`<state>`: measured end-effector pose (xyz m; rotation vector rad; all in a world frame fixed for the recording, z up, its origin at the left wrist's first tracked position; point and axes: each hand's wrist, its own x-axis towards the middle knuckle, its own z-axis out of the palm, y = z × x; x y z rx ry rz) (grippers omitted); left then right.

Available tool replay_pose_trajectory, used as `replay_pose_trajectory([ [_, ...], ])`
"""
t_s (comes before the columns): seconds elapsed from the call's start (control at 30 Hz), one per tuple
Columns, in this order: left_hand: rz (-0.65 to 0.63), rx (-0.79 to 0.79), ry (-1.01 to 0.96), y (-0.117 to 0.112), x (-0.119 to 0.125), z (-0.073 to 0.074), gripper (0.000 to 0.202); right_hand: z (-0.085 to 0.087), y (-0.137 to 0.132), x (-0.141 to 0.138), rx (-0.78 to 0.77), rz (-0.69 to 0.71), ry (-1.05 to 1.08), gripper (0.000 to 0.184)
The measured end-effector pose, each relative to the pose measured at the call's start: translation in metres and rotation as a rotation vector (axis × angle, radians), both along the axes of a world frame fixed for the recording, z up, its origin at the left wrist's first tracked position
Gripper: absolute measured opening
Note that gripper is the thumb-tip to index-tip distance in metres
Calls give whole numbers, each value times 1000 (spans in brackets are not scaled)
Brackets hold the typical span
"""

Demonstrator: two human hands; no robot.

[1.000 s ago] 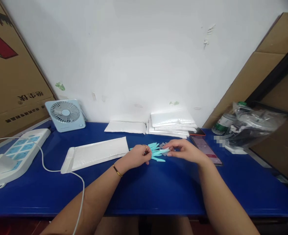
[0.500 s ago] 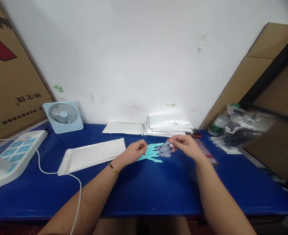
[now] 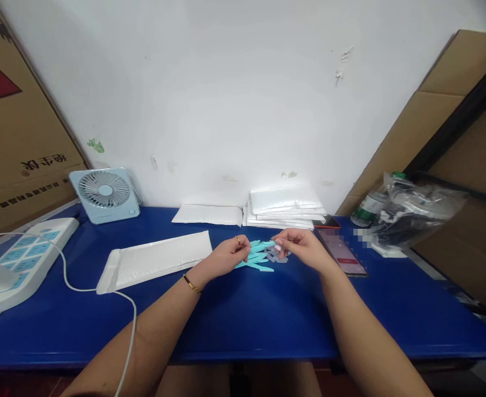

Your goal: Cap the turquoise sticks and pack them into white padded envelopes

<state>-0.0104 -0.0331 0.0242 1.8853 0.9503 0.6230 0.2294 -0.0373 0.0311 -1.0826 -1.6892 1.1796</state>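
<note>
My left hand (image 3: 228,256) is closed in a pinch at the handle end of a turquoise eyebrow razor (image 3: 263,245). The fingers of my right hand (image 3: 301,249) are pinched at the razor's other end, on a small grey cap that they mostly hide. Below the hands lies a loose heap of similar turquoise razors (image 3: 260,268), pointing different ways. Right beside it, partly under my right fingers, is a small pile of translucent grey caps (image 3: 282,258).
A white padded mailer (image 3: 160,260) lies to the left; another (image 3: 208,214) and a stack (image 3: 286,199) stand by the wall. A phone (image 3: 344,255), bagged item (image 3: 412,220), bottle (image 3: 369,208), fan (image 3: 106,193) and power strip (image 3: 32,259) with a cable surround the blue table (image 3: 251,320).
My right hand has moved left from the grey pile to the razor's tip, bringing a cap against it. My left hand stays nearly in place, still pinching.
</note>
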Motion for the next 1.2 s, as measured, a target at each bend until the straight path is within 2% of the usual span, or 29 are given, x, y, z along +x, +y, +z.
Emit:
replay_pose_trajectory([
  [0.1,4,-25,-9,1,-1,1,25,1,1,2,3,-10,19,31],
  [0.27,63,-56,-16,3,-5,1,26,7,2,15,69,-138,103,27],
  [0.37,74,-62,-17,3,-5,2,27,8,1,19,75,-163,113,29],
  [0.6,44,-66,29,0,-4,4,29,-2,2,6,57,-43,34,30],
  [0.73,-66,-90,74,-1,-2,0,32,-3,0,1,50,42,-48,27],
  [0.77,-81,-65,100,-1,-2,-2,34,-2,0,2,40,50,-64,27],
  [0.83,-33,82,169,0,-1,-7,38,-1,1,8,21,23,-74,28],
  [0.9,72,301,267,3,0,-15,45,0,5,19,31,-68,-43,31],
  [0.97,114,440,400,5,3,-25,60,-1,12,30,72,-199,11,34],
  [1.03,60,473,540,6,5,-34,69,-6,20,39,112,-324,43,36],
  [1.1,-29,472,628,4,7,-39,67,-16,29,44,128,-412,35,37],
  [1.2,-151,490,660,-4,9,-38,59,-34,42,38,120,-437,-16,37],
])
